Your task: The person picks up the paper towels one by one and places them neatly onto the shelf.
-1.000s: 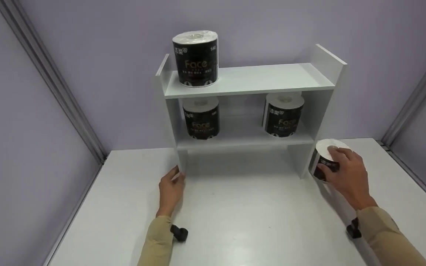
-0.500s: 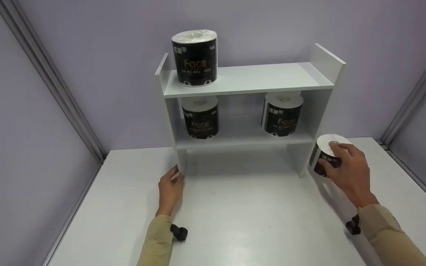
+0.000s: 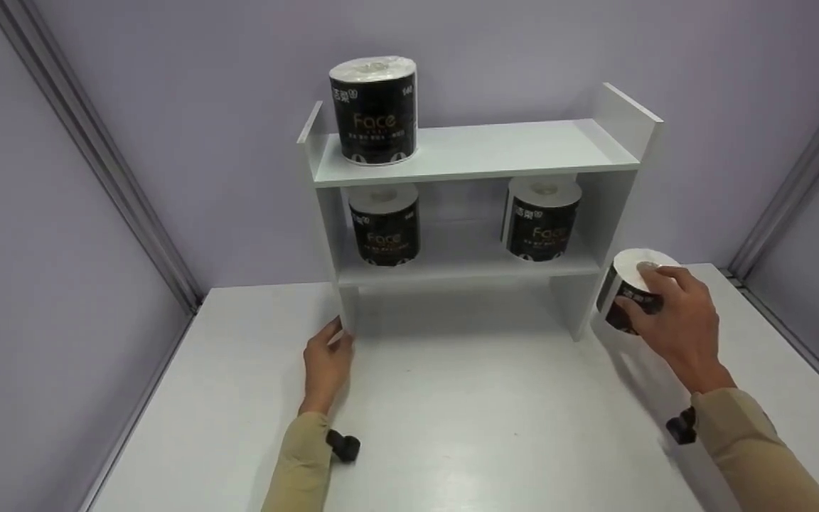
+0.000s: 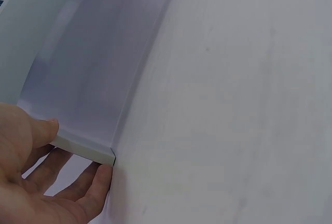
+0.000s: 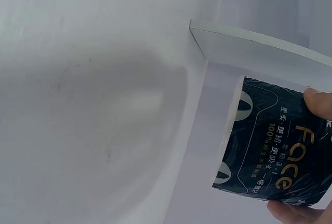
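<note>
A white two-tier shelf (image 3: pixel 509 151) stands on the table. My left hand (image 3: pixel 327 366) grips the lower front edge of its left side panel, and in the left wrist view thumb and fingers lie on opposite faces of that panel (image 4: pixel 83 150). Just outside the right side panel, my right hand (image 3: pixel 683 323) holds a toilet paper roll (image 5: pixel 275 146) in black "Face" wrapping. The roll is upright and raised off the table; the hand covers part of its right side. One like roll (image 3: pixel 374 117) stands at the left of the top board.
On the middle board stand a left roll (image 3: pixel 387 231) and a right roll (image 3: pixel 543 220). The white table (image 3: pixel 452 412) extends around the shelf's base. Behind it rises a pale wall (image 3: pixel 509 57), with metal rails (image 3: pixel 97 156) at the sides.
My right hand has lifted the roll upward and slightly right beside the shelf. The left hand keeps its grip on the left panel, and the other rolls stay in place.
</note>
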A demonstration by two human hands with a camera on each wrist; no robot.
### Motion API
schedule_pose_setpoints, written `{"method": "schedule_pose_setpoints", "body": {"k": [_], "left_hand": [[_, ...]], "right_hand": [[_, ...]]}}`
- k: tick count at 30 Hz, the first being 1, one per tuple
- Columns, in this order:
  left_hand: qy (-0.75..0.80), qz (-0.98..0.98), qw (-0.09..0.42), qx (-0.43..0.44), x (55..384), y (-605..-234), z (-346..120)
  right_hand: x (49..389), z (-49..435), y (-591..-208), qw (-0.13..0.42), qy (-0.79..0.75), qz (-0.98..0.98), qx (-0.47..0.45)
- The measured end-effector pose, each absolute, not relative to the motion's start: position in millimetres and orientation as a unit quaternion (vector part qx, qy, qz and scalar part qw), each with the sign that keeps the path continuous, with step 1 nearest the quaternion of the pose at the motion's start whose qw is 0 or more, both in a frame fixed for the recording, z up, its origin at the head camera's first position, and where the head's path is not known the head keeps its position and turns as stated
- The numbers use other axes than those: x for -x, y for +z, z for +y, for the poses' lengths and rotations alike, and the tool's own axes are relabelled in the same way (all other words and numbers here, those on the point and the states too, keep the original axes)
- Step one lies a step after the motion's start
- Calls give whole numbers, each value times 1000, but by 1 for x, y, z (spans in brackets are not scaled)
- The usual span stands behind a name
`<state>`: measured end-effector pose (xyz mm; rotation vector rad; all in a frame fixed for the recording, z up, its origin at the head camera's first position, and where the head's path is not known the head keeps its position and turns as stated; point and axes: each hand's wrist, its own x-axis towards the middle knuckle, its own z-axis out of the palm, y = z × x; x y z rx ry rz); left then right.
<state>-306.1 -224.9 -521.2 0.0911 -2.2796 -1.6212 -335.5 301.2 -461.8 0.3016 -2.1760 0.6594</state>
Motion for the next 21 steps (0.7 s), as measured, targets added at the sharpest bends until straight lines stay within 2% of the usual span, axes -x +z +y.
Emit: {"method": "schedule_pose_setpoints", "body": {"k": [21], "left_hand": [[-568, -806, 165, -35, 306, -521, -226]], "right_hand": [[330, 300, -460, 424, 255, -862, -115]]}}
